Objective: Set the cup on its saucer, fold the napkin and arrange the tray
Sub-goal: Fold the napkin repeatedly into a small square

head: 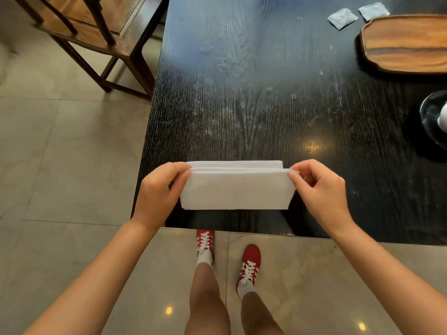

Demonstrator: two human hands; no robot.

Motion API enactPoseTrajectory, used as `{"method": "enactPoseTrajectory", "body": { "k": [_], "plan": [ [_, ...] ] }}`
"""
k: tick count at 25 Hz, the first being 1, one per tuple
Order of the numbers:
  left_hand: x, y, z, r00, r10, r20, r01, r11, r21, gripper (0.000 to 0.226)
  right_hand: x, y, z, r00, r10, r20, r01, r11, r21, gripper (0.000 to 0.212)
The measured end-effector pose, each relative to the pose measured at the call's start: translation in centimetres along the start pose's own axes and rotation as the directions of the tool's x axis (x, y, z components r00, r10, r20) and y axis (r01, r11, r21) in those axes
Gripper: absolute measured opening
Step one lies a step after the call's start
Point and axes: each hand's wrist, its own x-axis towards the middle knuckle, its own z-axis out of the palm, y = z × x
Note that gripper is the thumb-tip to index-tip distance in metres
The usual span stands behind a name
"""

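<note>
At the dark table's (254, 97) near edge, your left hand (159, 189) and right hand (321, 187) each pinch an end of the white napkin (235, 189), folded to a strip. The wooden tray (404, 44) lies bare far right, beside 2 sachets (342, 18); the saucer (433, 117) is cropped, its cup unclear.
</note>
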Motion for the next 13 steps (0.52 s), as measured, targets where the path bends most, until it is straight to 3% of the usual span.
{"method": "enactPoseTrajectory", "body": {
  "k": [9,11,13],
  "plan": [
    [3.1,-3.2,3.9,0.972,-0.215,0.100,0.210,0.976,0.056,0.014,4.1,2.8,3.2,0.986,0.158,0.046,-0.148,0.974,-0.172,0.007],
    [3.3,-2.8,4.1,0.958,-0.275,0.086,0.273,0.961,0.036,0.026,4.1,3.1,3.4,0.985,0.167,0.053,-0.155,0.971,-0.182,0.005],
    [3.3,-2.1,4.0,0.962,-0.270,0.040,0.263,0.956,0.133,0.045,4.1,2.8,3.5,0.987,0.158,0.029,-0.149,0.968,-0.202,0.007]
  ]
}}
